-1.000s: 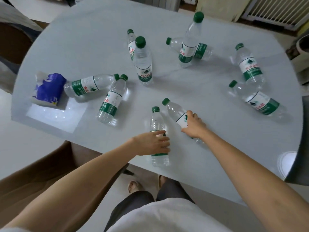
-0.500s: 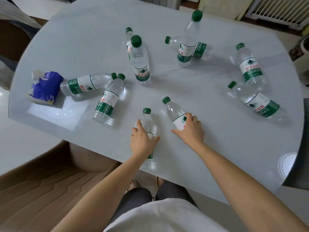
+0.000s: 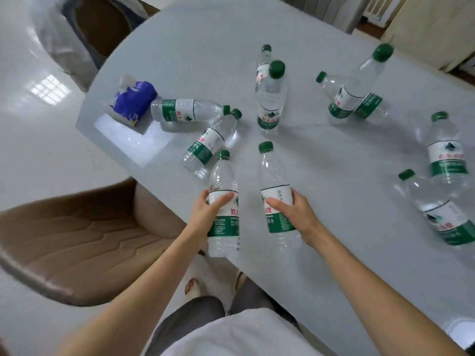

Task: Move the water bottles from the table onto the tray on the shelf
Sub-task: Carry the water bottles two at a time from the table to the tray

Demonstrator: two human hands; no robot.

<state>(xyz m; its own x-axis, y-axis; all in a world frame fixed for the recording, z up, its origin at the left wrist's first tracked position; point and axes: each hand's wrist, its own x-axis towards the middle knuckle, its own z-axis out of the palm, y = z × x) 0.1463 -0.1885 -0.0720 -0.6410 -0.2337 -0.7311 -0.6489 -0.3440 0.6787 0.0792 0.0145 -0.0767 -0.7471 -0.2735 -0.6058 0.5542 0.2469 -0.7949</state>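
Head view: both hands now wrapped round bottles, left hand (image 3: 205,214) w/ left bottle (image 3: 223,201), right hand (image 3: 295,214) w/ right bottle (image 3: 276,191), lifted off tabletop (image 3: 334,155) at lower centre; half a sec ago they lay flat. Carry to shelf next; tray not in frame.

— Can you read anything on the bottles?

— Yes. The bottle in the left hand (image 3: 205,214) carries a white-and-green label (image 3: 226,214) with red characters "农夫" and, below on the green band, white "饮用".

— And the other held one?

— The label (image 3: 279,209) on the bottle in the right hand (image 3: 295,214) shows a red "泉" and white "净水" on green; the small print above is too fine to read.

— The rest?

— The upright bottle (image 3: 270,98) mid-tabletop reads "农夫山泉" under a mountain logo. The lying bottle (image 3: 209,143) near the left one has red characters, blurred. The purple tissue pack (image 3: 133,101) bears print I cannot read.
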